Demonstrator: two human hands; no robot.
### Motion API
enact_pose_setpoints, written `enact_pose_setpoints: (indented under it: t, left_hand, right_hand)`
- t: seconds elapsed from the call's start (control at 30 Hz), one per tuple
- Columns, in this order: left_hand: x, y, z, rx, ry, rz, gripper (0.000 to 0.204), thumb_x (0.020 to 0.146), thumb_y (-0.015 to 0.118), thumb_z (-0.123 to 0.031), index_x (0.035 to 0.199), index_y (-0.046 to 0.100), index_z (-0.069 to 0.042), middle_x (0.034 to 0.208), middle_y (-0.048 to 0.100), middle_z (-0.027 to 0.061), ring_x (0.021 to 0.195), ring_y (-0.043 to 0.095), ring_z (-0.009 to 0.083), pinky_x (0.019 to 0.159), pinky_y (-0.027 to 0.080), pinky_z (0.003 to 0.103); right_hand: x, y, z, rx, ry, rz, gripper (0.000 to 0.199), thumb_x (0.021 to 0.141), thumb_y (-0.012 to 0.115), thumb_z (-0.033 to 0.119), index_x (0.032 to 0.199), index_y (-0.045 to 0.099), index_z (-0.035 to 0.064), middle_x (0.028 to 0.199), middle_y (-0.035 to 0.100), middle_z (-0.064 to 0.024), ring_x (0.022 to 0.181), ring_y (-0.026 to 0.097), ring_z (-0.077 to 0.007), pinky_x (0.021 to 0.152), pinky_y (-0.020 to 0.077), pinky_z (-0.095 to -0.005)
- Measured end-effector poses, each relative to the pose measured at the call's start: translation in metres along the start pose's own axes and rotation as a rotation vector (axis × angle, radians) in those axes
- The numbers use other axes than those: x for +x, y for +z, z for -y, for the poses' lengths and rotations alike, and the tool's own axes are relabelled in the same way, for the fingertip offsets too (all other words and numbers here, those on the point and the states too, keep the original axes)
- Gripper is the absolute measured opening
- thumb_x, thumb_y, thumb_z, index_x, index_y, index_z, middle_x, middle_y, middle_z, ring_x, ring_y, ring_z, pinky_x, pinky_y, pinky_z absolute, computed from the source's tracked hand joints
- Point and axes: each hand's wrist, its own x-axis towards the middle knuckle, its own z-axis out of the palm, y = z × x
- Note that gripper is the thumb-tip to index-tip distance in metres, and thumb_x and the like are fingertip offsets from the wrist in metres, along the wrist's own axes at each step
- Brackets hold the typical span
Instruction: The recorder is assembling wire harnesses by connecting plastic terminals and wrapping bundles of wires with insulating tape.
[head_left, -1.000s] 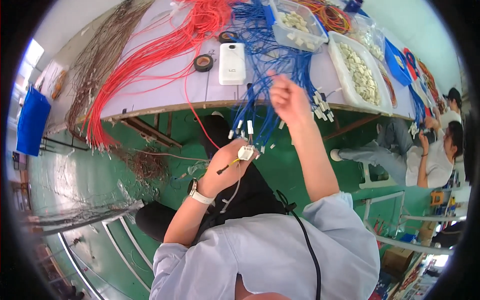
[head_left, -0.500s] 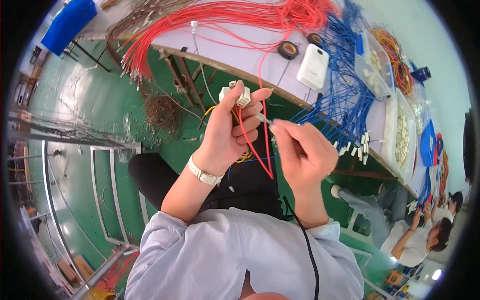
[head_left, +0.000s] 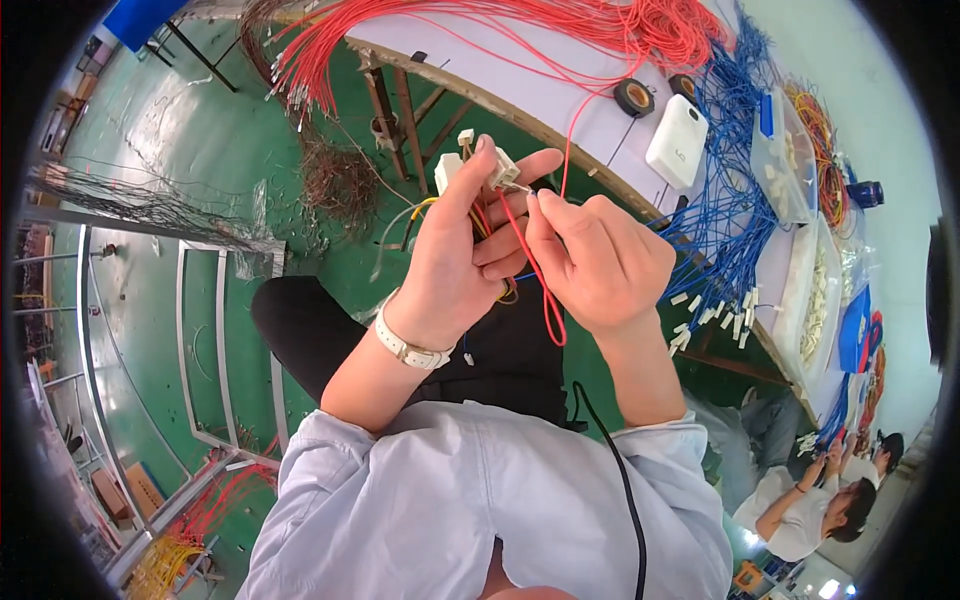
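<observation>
Wire loop (head_left: 549, 297), red, slanting lengthwise, pointing down

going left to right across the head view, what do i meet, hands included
Pale rectangular metal frame, tangled brown wire heap, left hand holding a white blocky plastic connector, right hand pinching a thin pale piece, white rounded rectangular device, clear plastic bin, dark blue cylindrical object.

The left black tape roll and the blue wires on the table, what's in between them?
In the head view, a white boxy device and another black tape roll lie between the left tape roll and the blue wires.
</observation>
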Motion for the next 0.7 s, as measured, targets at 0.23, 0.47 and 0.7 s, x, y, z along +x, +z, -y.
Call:
enact_pose_setpoints:
  t: [0.23, 0.47, 0.7]
  left_hand:
    - [0.001, 0.009, 0.015, 0.152, 0.292, -0.277, 0.058, 0.097, 0.049, -0.047, 0.117, 0.060, 0.006, 0.057, 0.027, -0.0096, 0.047, 0.021, 0.0014, 0.043, 0.016, 0.022]
    - [0.007, 0.007, 0.017, 0.229, 0.236, -0.228, 0.053, 0.097, 0.049, -0.043, 0.113, 0.063, 0.006, 0.057, 0.033, -0.0095, 0.046, 0.021, 0.0016, 0.042, 0.016, 0.022]
    - [0.013, 0.001, 0.014, 0.250, 0.259, -0.267, 0.056, 0.096, 0.047, -0.047, 0.110, 0.065, 0.004, 0.056, 0.046, -0.0071, 0.046, 0.023, 0.0010, 0.043, 0.015, 0.022]
  right_hand:
    - [-0.002, -0.003, -0.005, -0.005, -0.237, 0.133, 0.021, 0.070, 0.072, 0.003, 0.090, 0.066, 0.0011, 0.060, 0.044, 0.0003, 0.047, 0.045, -0.0112, 0.040, 0.0331, -0.0234]
    - [-0.003, -0.001, -0.016, 0.035, -0.248, 0.179, 0.024, 0.069, 0.070, 0.006, 0.093, 0.066, 0.0005, 0.061, 0.042, 0.0003, 0.048, 0.046, -0.0114, 0.040, 0.0319, -0.0244]
    - [-0.007, 0.009, -0.005, 0.892, 0.738, 0.227, 0.007, 0.084, 0.068, 0.004, 0.086, 0.066, -0.0014, 0.069, 0.063, -0.0049, 0.058, 0.056, -0.0058, 0.051, 0.0419, -0.0201]
